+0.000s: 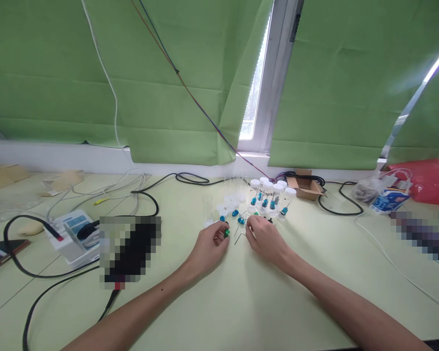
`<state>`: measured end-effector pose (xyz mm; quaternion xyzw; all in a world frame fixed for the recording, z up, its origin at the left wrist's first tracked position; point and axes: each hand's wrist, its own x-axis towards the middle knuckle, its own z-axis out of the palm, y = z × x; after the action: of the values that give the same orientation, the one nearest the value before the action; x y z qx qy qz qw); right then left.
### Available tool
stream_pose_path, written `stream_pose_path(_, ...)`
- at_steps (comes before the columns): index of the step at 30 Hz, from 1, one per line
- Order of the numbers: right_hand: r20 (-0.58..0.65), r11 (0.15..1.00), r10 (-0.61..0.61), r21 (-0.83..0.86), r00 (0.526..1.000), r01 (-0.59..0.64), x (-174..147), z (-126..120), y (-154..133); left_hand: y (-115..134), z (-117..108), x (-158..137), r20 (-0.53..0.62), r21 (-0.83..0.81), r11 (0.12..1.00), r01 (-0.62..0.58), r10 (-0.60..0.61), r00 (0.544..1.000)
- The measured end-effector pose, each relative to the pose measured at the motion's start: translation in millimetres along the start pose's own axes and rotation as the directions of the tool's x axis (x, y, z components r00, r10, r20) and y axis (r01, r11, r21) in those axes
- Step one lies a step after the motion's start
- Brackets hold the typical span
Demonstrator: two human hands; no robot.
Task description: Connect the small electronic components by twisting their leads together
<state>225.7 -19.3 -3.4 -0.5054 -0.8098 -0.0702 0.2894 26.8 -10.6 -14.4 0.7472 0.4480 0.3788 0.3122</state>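
Observation:
My left hand (211, 243) is closed, its fingertips on a small green part (227, 233) with a dark top. Just right of it, my right hand (265, 239) has its thumb and fingers pinched together; what they hold, if anything, is too small to make out. Between and behind the hands lie several small blue parts (240, 221) and thin L-shaped metal rods (238, 238). Behind my right hand stand several clear tubes (284, 210) with white caps, blue parts inside them. Uncapped clear tubes (207, 207) stand behind my left hand, near loose whitish caps (231, 201).
A small open cardboard box (305, 189) sits behind the capped tubes. Black cable (193, 178) runs along the wall. At left are a white power strip (71, 239) and a phone (8, 253). A blue-and-white package (389, 200) and red bag (426, 183) lie far right.

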Motion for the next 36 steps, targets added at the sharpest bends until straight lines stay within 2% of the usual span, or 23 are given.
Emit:
stream_pose_path(10,-0.208,0.985,-0.034,0.156,0.978,0.067,-0.5,-1.0,0.9,-1.2,0.5,2.0,0.021,-0.041,0.999,0.009,-0.008,1.0)
stream_pose_path(19,-0.206,0.984,-0.057,0.154,0.977,0.09,0.2,-0.4,-0.3,-2.6,1.2,0.9,0.052,-0.029,0.999,-0.04,0.041,0.998)
stream_pose_path(36,-0.189,0.989,-0.09,0.097,0.978,0.11,0.6,1.7,0.5,1.9,2.0,-0.2,0.083,-0.058,0.998,-0.012,0.017,0.996)
